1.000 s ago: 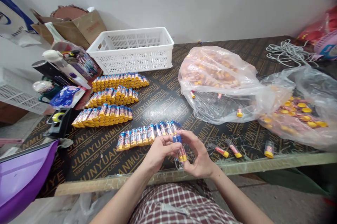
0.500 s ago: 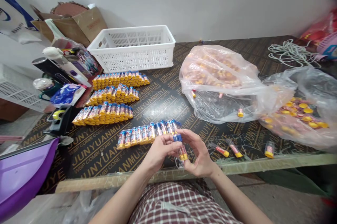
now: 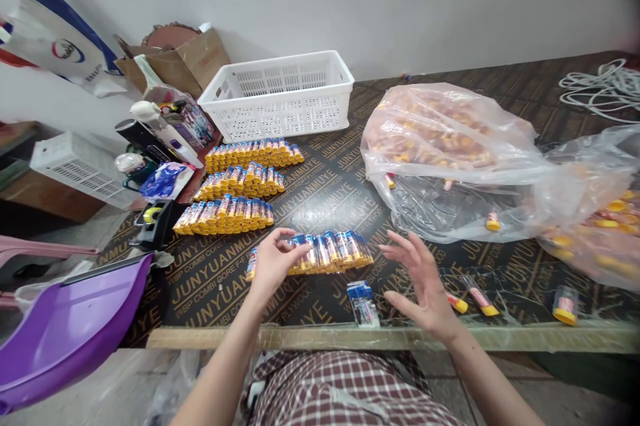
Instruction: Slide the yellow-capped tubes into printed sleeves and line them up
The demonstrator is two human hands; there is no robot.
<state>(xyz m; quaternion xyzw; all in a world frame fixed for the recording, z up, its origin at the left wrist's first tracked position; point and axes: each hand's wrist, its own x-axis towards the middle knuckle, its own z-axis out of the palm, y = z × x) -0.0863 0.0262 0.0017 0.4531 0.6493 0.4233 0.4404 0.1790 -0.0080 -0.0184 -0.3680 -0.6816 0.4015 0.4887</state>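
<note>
My left hand (image 3: 273, 258) is over the front row of small printed tubes (image 3: 345, 251), which have blue tops and yellow bottoms. Its thumb and fingers are closed around a tube (image 3: 299, 240) that is largely hidden and touches or overlaps the row. To the right, my right hand (image 3: 420, 283) is raised just above the table, fingers spread and holding nothing. Between my hands, near the table edge, lies a small pile of flat printed labels (image 3: 363, 305) with blue tops. Beside my right hand are loose clear tubes with yellow caps (image 3: 480, 297).
Three more stacked groups of tubes (image 3: 225, 214) lie at left, before a white plastic basket (image 3: 280, 109). Large clear bags (image 3: 445, 126) of yellow-capped tubes cover the right side. A tape dispenser (image 3: 151, 223), purple dustpan (image 3: 95, 339) and rope (image 3: 595, 89) are around.
My hands have parted. The left one has moved left with the tube to the front row; the right one has let go and opened to the right. The view has turned left.
</note>
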